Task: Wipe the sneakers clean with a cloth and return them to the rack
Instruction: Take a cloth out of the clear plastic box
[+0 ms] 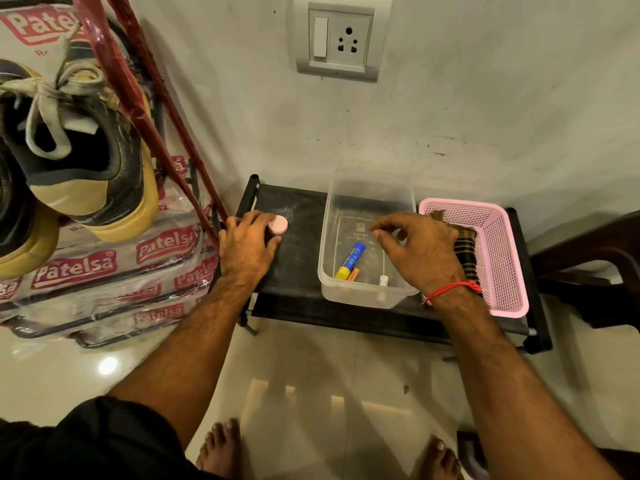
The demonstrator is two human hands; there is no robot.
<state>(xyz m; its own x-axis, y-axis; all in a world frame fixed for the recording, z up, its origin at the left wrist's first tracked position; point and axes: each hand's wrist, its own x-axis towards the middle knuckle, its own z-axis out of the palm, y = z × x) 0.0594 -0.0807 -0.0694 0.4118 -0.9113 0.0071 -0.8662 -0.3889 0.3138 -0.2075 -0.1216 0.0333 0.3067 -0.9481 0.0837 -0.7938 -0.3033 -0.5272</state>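
A clear tub (367, 289) sits on a low black table (298, 271) against the wall. Left of the tub, the left hand (247, 242) rests on the table with its fingers curled round a small pink round thing (278, 225), thumb at its near side. The right hand (420, 252) hovers over the tub's right side, fingers loosely bent, thumb and forefinger close together; whether they pinch anything I cannot tell. Inside the tub lie a blue and yellow stick (350, 260) and a small white piece (383, 280). Just right of the tub stands a pink basket (498, 258) holding a dark checked cloth (465, 252). Well left of the tub, sneakers (86, 150) hang on a red rack (138, 109).
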